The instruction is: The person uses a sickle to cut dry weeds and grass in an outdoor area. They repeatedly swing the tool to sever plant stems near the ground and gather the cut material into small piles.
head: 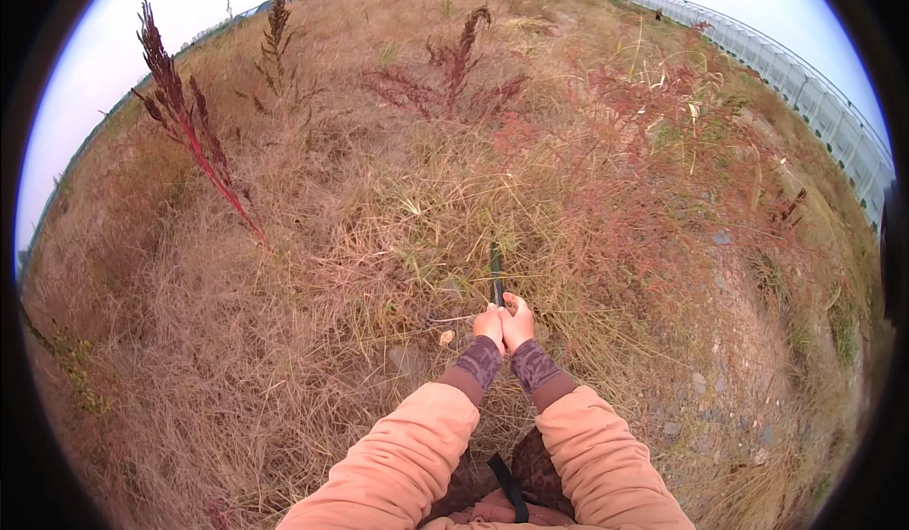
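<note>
My left hand (488, 325) and my right hand (520, 323) are pressed together in front of me, around the near end of a dark, narrow tool (496, 267). The tool points away from me, and its far end disappears among green and straw-coloured grass (454, 232), so its exact kind cannot be told. On the right hand, a thumb or finger lies along the shaft. Both arms stretch straight out in peach padded sleeves with patterned cuffs. A pale stone (447, 338) lies just left of my left hand.
Tall dark-red seed plants (206, 154) rise at the left, with another reddish plant (454, 68) farther ahead. Red wispy weeds (618, 196) spread to the right, beside stony ground (699, 384). A long row of pale greenhouses (788, 76) borders the field at far right.
</note>
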### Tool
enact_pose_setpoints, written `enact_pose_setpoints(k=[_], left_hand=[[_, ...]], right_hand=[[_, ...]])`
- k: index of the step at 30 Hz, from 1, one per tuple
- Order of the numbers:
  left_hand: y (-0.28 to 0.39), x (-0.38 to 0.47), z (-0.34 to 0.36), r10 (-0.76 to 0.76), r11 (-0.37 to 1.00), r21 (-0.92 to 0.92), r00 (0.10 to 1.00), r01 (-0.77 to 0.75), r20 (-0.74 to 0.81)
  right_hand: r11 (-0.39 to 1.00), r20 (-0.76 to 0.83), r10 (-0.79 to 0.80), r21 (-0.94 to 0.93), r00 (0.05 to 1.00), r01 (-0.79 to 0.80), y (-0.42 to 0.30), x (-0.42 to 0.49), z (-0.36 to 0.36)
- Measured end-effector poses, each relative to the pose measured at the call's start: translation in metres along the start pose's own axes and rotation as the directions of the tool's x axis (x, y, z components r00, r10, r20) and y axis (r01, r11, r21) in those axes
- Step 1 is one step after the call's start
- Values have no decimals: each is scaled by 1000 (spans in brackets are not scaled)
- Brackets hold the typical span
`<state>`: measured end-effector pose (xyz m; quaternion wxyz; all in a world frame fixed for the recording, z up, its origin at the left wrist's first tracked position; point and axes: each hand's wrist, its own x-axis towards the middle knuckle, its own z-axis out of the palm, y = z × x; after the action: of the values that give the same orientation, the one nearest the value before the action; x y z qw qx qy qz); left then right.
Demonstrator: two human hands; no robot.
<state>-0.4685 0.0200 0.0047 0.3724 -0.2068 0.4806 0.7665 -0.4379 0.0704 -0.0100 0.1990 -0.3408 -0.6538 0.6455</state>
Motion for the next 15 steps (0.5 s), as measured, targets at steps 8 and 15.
enact_pose_setpoints(k=[8,15], left_hand=[[-3,5,-1,-6,1000,2,999,6,-50],[-3,4,1,-16,1000,12,999,16,-46]], right_hand=[[1000,-7,12,27,1000,-12,7,8,2],[989,20,70,127,997,-72,9,10,0]])
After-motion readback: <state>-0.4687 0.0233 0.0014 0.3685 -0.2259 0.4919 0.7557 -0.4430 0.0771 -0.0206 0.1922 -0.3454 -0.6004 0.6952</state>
